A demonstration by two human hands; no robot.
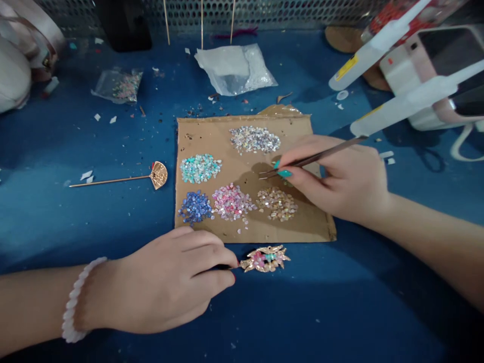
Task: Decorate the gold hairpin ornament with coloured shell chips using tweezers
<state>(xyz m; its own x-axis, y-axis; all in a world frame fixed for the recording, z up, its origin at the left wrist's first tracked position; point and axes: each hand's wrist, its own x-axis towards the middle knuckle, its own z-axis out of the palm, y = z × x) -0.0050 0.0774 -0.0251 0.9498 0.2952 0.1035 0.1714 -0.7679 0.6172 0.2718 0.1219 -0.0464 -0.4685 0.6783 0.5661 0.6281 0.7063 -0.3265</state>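
On the left a gold pin with a fan-shaped head (159, 175) lies on the blue table (45, 217). The left hand (162, 280), a beaded bracelet (74, 302) on its wrist, has its fingers curled, thumb and forefinger pinching the end of a gold hair ornament (265, 259). That ornament, set with pink and turquoise pieces, sits just in front of the cardboard (206, 137), where blue, turquoise, pink, silver and yellowish chips form separate heaps. The right hand (340, 176) is closed around tweezers (321, 155), their tips slightly parted over the board; I cannot tell whether they touch it. Farther right stand two white syringes (404, 105).
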